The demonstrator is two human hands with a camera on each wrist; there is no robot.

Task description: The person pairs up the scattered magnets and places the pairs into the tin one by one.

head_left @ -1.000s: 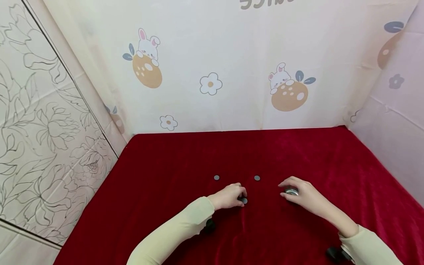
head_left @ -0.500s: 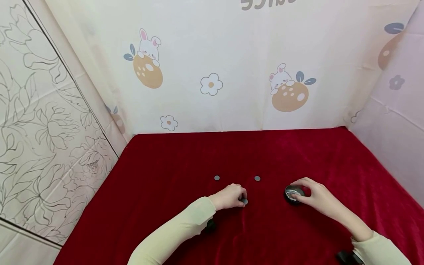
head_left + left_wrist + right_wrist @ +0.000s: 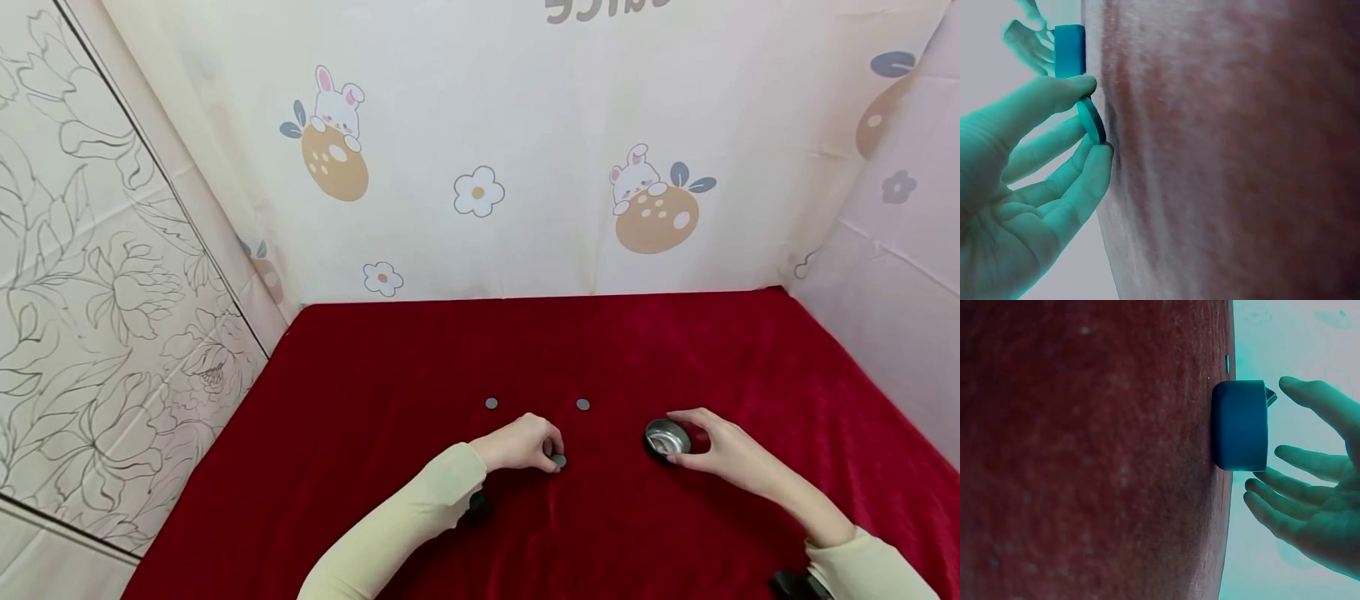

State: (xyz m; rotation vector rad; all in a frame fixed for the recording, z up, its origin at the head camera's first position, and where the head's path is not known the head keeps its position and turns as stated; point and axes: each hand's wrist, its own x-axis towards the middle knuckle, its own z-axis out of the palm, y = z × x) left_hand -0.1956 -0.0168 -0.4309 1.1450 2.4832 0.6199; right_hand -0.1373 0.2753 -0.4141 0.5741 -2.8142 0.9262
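In the head view my left hand (image 3: 521, 443) is at the middle of the red cloth, pinching a small grey disc (image 3: 558, 460). The left wrist view shows the disc (image 3: 1091, 120) tilted on edge between thumb and fingertips, close to the cloth. To the right stands a small round container (image 3: 667, 439), dark outside and shiny metal inside, with something indistinct in it. My right hand (image 3: 720, 446) is just right of its rim, thumb and fingers spread. In the right wrist view the container (image 3: 1240, 425) sits upright, thumb apart from it; whether a lower finger touches it, I cannot tell.
Two more grey discs lie farther back on the cloth, a left disc (image 3: 491, 403) and a right disc (image 3: 582, 404). A patterned curtain (image 3: 480, 242) closes off the back, and a flower-drawn panel (image 3: 97, 275) stands along the left side.
The right hand has moved right and drawn back from the container, whose inside now shows. My left hand keeps its pinch on the disc and has shifted slightly right.
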